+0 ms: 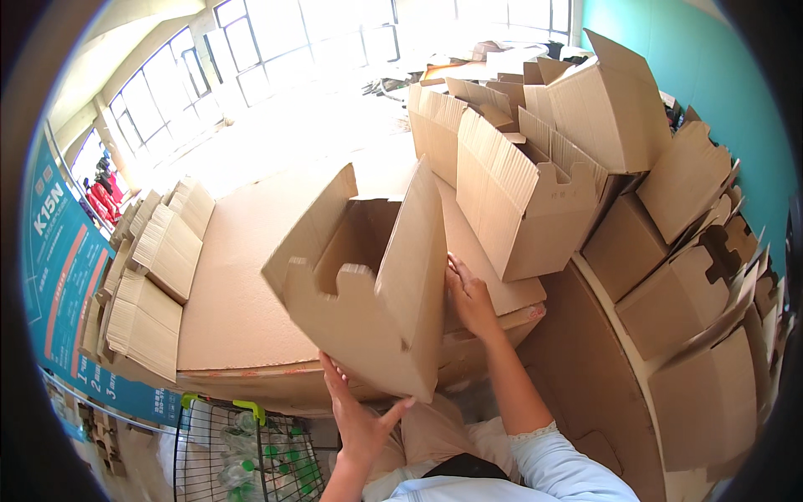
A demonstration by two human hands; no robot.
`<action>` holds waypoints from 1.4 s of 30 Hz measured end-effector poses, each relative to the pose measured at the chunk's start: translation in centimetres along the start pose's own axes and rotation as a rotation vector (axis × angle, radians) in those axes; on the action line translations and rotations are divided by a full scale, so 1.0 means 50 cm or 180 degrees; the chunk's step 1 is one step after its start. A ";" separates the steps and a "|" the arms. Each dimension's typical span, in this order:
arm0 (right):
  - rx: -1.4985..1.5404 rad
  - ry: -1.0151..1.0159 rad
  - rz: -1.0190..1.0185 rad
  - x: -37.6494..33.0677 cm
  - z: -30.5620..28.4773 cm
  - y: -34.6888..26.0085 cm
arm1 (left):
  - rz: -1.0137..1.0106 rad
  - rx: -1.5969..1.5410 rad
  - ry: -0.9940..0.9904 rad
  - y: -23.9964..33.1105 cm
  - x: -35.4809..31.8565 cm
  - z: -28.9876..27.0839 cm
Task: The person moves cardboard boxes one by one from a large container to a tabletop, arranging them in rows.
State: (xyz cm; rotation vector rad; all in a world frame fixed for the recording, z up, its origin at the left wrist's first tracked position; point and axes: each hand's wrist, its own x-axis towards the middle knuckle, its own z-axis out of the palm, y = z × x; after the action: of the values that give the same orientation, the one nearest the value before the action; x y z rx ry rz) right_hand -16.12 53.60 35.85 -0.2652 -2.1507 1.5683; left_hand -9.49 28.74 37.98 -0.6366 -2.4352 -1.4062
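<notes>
An open-topped brown cardboard box (360, 318) with notched end flaps is tilted over the edge of the work surface in front of me. My left hand (360, 422) supports its near lower corner, with the thumb spread along the bottom edge and the fingers up against the left side. Against the box's right wall lies my right hand (470, 294), its fingers partly hidden behind that wall. Between them the two hands hold the box. Below is a large flat cardboard-topped surface (242, 284).
Several open boxes (535, 201) stand at the back right, with more notched boxes (703, 393) along the right. Flattened-looking boxes (146, 322) line the left edge. A wire basket (217, 427) with green-capped bottles sits at lower left, beside a blue printed panel (63, 251).
</notes>
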 end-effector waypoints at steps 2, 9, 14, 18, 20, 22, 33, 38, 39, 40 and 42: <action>0.0101 -0.0117 0.0005 0.011 -0.014 -0.008 | 0.0111 -0.0236 0.0001 0.016 0.032 0.012; 0.1245 -0.0542 0.0649 -0.059 -0.061 -0.087 | -0.0030 -0.0424 -0.0532 -0.018 0.133 0.078; 0.1495 -0.0508 0.0583 -0.084 -0.074 -0.034 | -0.0162 -0.0711 -0.0414 -0.011 0.152 0.111; 0.1076 -0.0422 0.0165 -0.062 -0.067 -0.044 | -0.0028 -0.0551 -0.0589 -0.036 0.175 0.133; 0.0769 -0.0380 0.0403 -0.048 -0.080 -0.038 | 0.0127 -0.0499 -0.0534 -0.040 0.206 0.164; 0.0747 0.0011 -0.0056 -0.044 -0.087 -0.026 | 0.0238 -0.0198 -0.0550 -0.038 0.235 0.189; -0.0847 0.0295 -0.0229 -0.147 -0.156 -0.082 | 0.0532 -0.0255 -0.0136 -0.045 0.269 0.280; -0.0990 -0.0393 -0.0162 -0.167 -0.123 -0.111 | 0.0436 -0.0466 -0.0531 -0.070 0.270 0.250; -0.0970 -0.0549 -0.0250 -0.166 -0.105 -0.119 | 0.0387 -0.0358 -0.0680 -0.076 0.271 0.232; -0.0950 -0.0702 -0.0347 -0.165 -0.088 -0.126 | 0.0423 -0.0257 -0.0653 -0.086 0.270 0.202; -0.0948 -0.1049 -0.0558 -0.159 -0.054 -0.144 | 0.0503 -0.0076 -0.0625 -0.118 0.268 0.124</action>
State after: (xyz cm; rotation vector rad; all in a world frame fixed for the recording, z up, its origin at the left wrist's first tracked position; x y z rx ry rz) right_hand -7.10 50.20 41.27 0.0965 -2.5836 1.2608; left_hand -24.07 34.78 36.18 -0.9925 -2.4522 -1.3696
